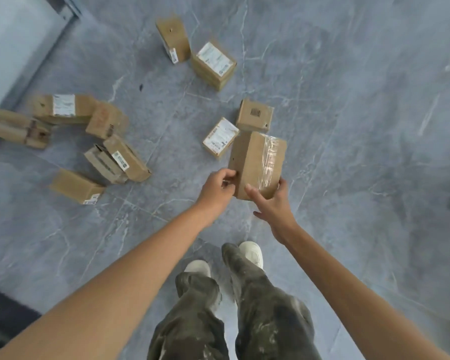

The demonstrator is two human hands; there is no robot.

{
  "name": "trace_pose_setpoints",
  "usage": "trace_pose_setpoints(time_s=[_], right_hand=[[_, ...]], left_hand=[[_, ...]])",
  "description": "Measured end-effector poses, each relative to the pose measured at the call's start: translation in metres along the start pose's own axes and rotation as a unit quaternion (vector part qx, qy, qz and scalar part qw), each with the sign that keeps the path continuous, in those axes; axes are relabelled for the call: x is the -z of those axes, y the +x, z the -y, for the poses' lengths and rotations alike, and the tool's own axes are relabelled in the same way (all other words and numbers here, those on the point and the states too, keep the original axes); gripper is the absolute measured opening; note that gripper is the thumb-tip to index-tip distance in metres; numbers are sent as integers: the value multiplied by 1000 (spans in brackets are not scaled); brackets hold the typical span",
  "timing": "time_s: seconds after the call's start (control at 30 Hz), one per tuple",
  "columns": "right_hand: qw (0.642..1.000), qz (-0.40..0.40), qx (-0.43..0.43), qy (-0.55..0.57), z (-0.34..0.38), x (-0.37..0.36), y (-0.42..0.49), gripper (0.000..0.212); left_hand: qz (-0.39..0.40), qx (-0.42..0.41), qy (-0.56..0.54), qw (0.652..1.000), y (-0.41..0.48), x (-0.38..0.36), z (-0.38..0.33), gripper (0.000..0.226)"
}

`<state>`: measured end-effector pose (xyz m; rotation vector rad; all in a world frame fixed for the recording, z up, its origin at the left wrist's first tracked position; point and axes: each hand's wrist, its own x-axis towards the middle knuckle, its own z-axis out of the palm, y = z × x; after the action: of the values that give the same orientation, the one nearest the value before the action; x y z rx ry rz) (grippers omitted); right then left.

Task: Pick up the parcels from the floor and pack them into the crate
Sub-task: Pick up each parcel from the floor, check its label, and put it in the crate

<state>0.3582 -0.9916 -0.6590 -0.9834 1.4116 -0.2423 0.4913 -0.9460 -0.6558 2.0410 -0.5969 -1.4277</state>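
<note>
I hold a brown cardboard parcel with clear tape (257, 162) in front of me, above the grey floor. My left hand (217, 189) pinches its lower left edge. My right hand (273, 203) grips its bottom end, thumb on the front face. Just beyond it lie two small parcels on the floor, a white-labelled parcel (220, 137) and a barcode parcel (255, 115). Several more parcels lie scattered at the left (115, 162) and at the top (213, 64). No crate is in view.
The grey marble-pattern floor (348, 126) spreads to the right. A pale wall and metal frame (24, 48) run along the upper left. A dark mat (3, 315) lies at the lower left. My legs and white shoes (250, 253) stand below the parcel.
</note>
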Motion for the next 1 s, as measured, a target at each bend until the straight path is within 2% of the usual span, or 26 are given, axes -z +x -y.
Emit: trace_pose_setpoints(time_s=[0.13, 0.27, 0.37, 0.4, 0.47, 0.53, 0.6, 0.63, 0.7, 0.83, 1.0], right_hand=[[998, -14, 60, 0, 130, 17, -107, 78], [993, -5, 102, 54, 255, 31, -216, 63], [981, 50, 153, 108, 332, 38, -300, 49], [975, 78, 166, 124, 352, 40, -326, 50], [962, 139, 179, 155, 386, 42, -375, 72], [943, 206, 188, 180, 410, 43, -421, 88], [925, 271, 215, 160, 425, 43, -460, 79], [914, 299, 232, 145, 430, 42, -476, 73], [902, 323, 256, 127, 440, 36, -504, 67], [920, 239, 305, 55, 450, 20, -533, 50], [889, 239, 390, -7, 446, 10, -571, 45]], left_hand=[[-24, -94, -7, 995, -122, 51, -127, 37], [-51, -184, 21, 981, -236, 116, -246, 35], [-114, -264, 26, 957, -311, 168, -309, 35], [-147, -274, 21, 950, -334, 183, -325, 46], [-174, -246, -25, 953, -380, 210, -351, 73], [-105, -207, -87, 969, -425, 231, -368, 91], [-39, -219, -144, 964, -463, 241, -376, 96], [-22, -237, -163, 957, -480, 245, -377, 87], [-33, -263, -178, 947, -509, 251, -378, 67], [-110, -271, -213, 932, -549, 261, -368, 86], [-146, -261, -205, 932, -604, 252, -358, 60]])
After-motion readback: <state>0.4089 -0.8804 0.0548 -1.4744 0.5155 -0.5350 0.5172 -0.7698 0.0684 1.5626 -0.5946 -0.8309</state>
